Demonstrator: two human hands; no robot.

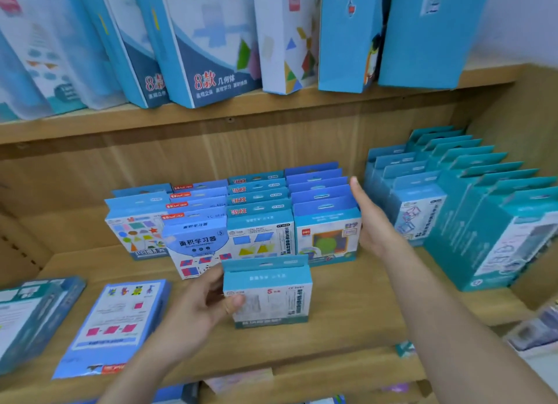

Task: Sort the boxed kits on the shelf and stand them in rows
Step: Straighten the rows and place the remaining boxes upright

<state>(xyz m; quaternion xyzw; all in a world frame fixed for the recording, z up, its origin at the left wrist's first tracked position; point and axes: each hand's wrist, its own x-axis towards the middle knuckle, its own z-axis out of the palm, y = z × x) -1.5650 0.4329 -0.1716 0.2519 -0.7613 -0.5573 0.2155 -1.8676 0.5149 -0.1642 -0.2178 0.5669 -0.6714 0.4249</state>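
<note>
With the left hand (pixel 199 310) grip clamped on a teal boxed kit (pixel 267 292) held upright at the shelf (pixel 347 313) front and the right hand (pixel 373 222) flat-fingered against the blue row (pixel 327 237), best keep the kit vertical and square it flush with matching boxes.

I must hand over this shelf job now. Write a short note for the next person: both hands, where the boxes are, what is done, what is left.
Left hand: grips a teal box, upright at the front of the shelf, not in any row.
Right hand: open, flat against the right side of the blue row.
Done: the middle rows and the teal rows at right stand upright.
Left: put the held box in a row. The flat blue box and the far-left box lie down and probably need standing.
</note>
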